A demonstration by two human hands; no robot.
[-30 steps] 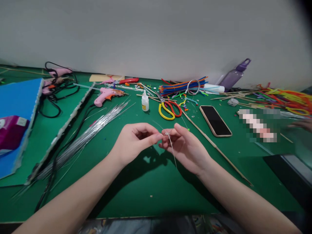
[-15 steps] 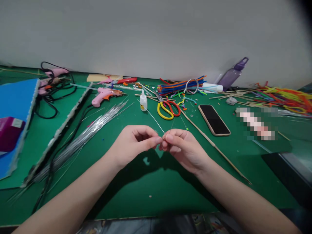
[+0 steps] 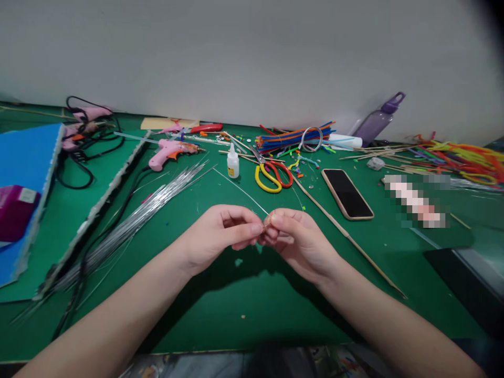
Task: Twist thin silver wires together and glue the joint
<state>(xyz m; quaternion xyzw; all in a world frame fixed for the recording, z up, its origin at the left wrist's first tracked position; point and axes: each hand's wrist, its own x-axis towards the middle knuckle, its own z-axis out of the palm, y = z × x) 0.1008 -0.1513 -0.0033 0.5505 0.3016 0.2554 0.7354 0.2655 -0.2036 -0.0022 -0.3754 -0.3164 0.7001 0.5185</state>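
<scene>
My left hand and my right hand meet fingertip to fingertip above the green mat. Both pinch a thin silver wire at the same spot. The wire's free end slants up and to the left from the pinch, towards the small white glue bottle. The part of the wire inside the fingers is hidden.
A bundle of silver wires lies left of my hands, beside a pink glue gun. Yellow and red scissors, a phone, a long wooden stick, pipe cleaners and a purple bottle lie behind.
The wire end that hung down below my right hand now points up and left. My right fingers have closed tighter against my left fingertips.
</scene>
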